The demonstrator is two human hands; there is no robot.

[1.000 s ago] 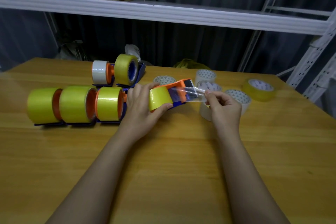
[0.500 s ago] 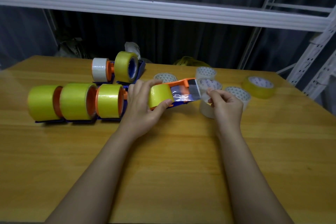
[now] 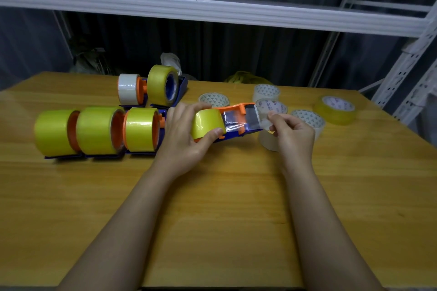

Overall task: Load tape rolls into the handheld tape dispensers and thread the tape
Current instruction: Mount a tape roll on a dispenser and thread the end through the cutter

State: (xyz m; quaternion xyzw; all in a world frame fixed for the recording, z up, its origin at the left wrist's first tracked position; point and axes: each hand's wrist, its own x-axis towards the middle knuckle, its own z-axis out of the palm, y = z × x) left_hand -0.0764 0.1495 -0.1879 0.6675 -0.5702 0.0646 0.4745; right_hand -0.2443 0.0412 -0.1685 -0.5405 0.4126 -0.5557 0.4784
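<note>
Now tape end (image 3: 263, 123) between right fingers (image 3: 275, 123), just beyond dispenser (image 3: 238, 111).

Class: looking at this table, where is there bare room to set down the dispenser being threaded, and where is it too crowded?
Free: the wide bare wooden table in front of the left hand and right hand, between and beside the forearms. Crowded: the loaded dispensers at left, the loose tape rolls behind the right hand.

Both forearms are bare to the frame's edge, left hand (image 3: 186, 139) and right hand (image 3: 293, 137) ungloved.
</note>
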